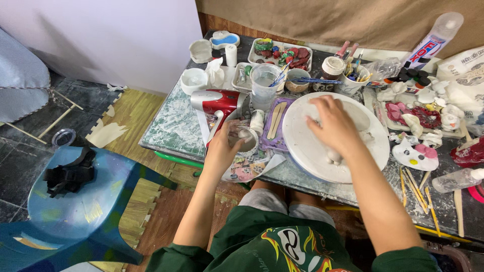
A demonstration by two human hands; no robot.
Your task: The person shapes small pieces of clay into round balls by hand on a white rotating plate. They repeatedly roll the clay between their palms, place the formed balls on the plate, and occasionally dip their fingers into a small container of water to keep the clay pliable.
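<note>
Head view, looking down at a cluttered craft table [176, 126]. Right hand [335, 126] lies curled over a small lump of white clay [334, 156], fingers closed narrowly about it and pressing it onto the round white turntable disc [307, 146]. Left hand [222, 148] wraps its fingers around a small clear plastic cup [244, 138] just left of the disc. Shaping appears to be in hand; a further move would likely call for steady pressure. A red hair dryer [222, 103] lies beyond the cup.
</note>
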